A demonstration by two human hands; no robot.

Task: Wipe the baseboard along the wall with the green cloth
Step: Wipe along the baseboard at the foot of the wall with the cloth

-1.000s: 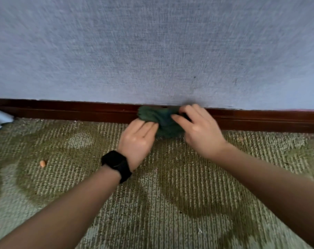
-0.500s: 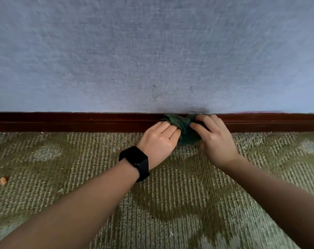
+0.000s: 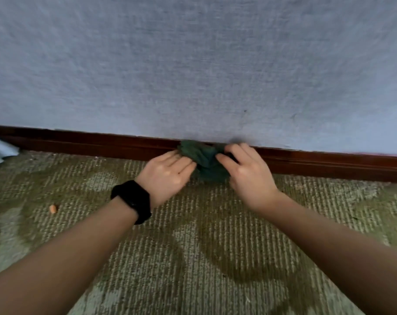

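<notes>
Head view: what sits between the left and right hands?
The bunched dark green cloth, against the dark reddish-brown wooden baseboard; left hand and right hand both touch it, head view.

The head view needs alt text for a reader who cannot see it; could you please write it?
A left hand presses and a right hand grips a bunched green cloth against a dark baseboard below a blue-grey wall. A black watch is on the left wrist; patterned green carpet fills the foreground.
</notes>
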